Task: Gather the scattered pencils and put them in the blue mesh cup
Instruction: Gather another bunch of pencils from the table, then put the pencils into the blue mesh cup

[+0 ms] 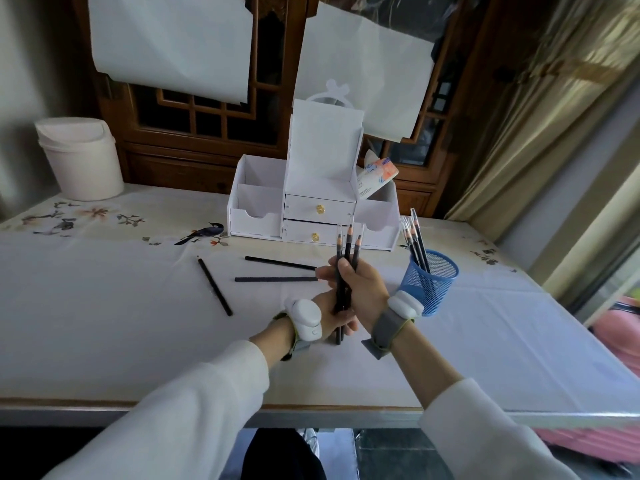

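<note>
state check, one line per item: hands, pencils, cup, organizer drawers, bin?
right hand: shut on pencil bundle
left hand: steadying bundle's lower end
loose pencils: three, flat on table
blue mesh cup: upright, holding several pencils
organizer drawers: both closed
white bin: lid closed

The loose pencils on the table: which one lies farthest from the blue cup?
The diagonal pencil, leftmost of the three; the other two lie nearly level, closer to the blue cup.

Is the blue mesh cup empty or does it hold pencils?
Not empty: several pencils stand inside the blue mesh cup.
</note>
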